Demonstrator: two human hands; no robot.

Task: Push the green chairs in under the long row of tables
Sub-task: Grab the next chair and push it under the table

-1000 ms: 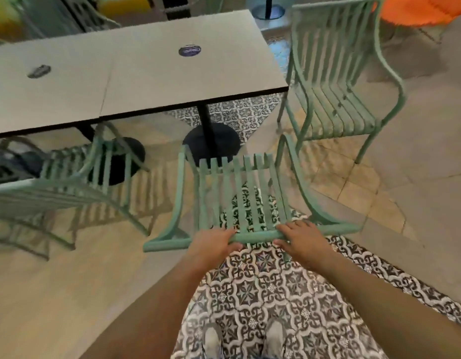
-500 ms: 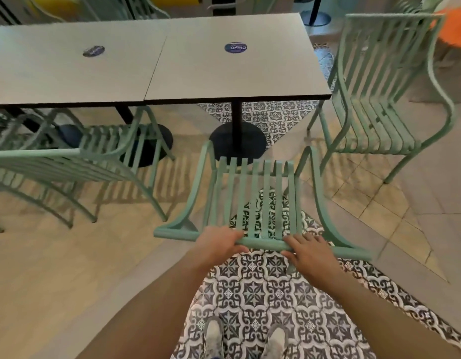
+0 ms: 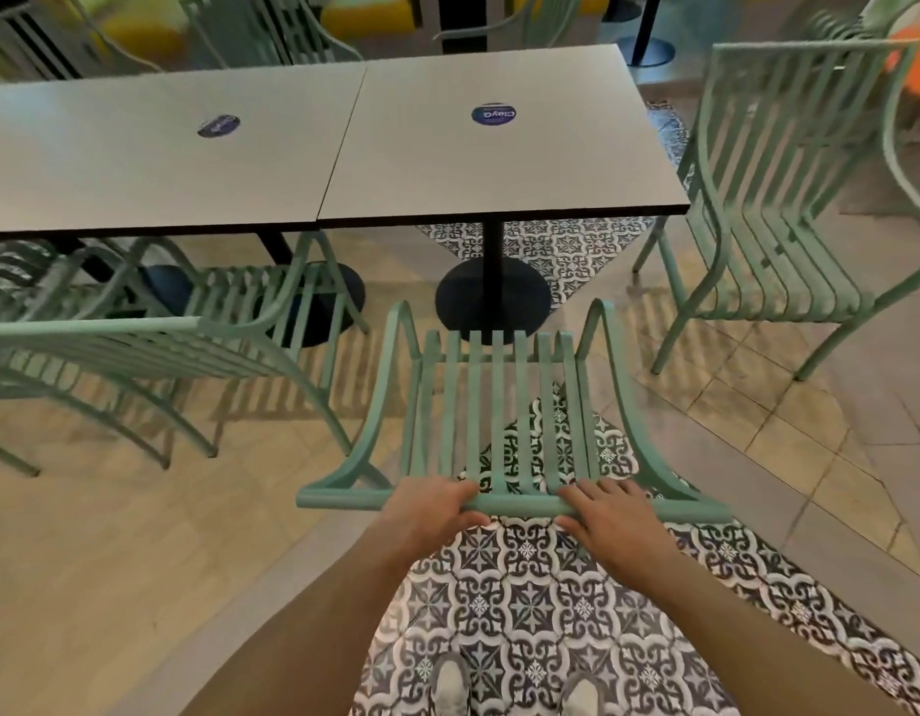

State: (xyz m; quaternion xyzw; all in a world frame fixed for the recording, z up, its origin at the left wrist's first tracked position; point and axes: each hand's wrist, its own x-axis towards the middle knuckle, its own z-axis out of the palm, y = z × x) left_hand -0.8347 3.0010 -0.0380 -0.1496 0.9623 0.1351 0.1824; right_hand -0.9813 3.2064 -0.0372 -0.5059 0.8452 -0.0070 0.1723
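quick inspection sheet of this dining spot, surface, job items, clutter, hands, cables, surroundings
surface: two grey table tops butted in a row, a round sticker on each
job's things: middle green chair faces the tables, seat not yet under; left chair partly under; right chair stands at the table end
clutter: nothing seen
hands: left hand and right hand grip the middle chair's top rail
cables: nothing seen
surroundings: patterned tile floor, black pedestal base, more chairs behind

Both hands, left hand (image 3: 432, 511) and right hand (image 3: 610, 516), grip the top rail of a slatted mint-green metal chair (image 3: 504, 410) facing the grey square-topped surface (image 3: 489, 167).
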